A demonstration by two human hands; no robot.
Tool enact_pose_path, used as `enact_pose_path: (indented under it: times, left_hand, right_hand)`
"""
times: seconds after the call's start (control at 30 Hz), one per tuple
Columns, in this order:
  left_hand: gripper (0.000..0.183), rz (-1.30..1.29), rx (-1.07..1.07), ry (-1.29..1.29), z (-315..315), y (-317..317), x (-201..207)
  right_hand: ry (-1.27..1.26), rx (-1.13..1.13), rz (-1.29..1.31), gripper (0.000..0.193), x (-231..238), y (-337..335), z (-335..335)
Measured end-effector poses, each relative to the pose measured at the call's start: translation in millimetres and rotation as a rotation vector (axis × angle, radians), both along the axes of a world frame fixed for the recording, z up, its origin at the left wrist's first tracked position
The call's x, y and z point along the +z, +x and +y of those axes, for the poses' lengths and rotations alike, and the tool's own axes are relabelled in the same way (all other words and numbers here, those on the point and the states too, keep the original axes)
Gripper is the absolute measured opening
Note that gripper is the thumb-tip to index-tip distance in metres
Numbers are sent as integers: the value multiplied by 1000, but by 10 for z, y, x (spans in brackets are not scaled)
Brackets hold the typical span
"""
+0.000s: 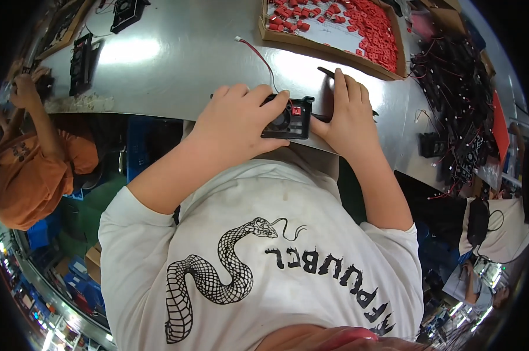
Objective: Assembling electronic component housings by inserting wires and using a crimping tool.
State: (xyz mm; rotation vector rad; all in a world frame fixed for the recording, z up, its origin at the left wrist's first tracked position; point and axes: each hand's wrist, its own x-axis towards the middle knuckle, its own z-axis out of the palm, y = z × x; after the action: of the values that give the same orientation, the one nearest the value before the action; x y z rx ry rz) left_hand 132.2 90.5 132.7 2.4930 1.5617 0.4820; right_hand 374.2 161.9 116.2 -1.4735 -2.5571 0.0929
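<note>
My left hand (pixel 232 120) is wrapped over a black plastic fan housing (pixel 302 124) at the table's near edge, its fingers and thumb gripping the left part. A round fan (pixel 281 120) shows partly beneath the fingers, and a small red part (pixel 296 110) sits at its right. A red and black cable (pixel 258 52) with a white plug runs up from the housing. My right hand (pixel 352 117) is closed round a slim black tool (pixel 325 72) whose ends stick out past the fingers; its kind is hidden. The right thumb is beside the housing's right edge.
A cardboard tray (pixel 335 54) of many small red parts lies at the far right. Beyond it is a heap of black wired fan units (pixel 452 99). More black housings (pixel 81 64) lie at far left, where a person in an orange shirt (pixel 39 175) works.
</note>
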Motion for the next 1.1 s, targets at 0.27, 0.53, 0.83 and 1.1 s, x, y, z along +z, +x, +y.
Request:
enact_pose_path:
  times: [0.27,0.53,0.83,1.1]
  left_hand:
    - [72,26,17,59,29,132,-24]
    - [70,-7,-29,37,157,200,28]
    - [63,-47,-10,40,187,219,28]
    - [61,-91,-21,45,138,251,-40]
  right_hand:
    - [-379,98,1059,40,290,531,372]
    - [-719,804,1365,71,699,69,339]
    - [-912,771,1413,39,723,-20,306]
    - [-940,696,1444,48,745,-25,420]
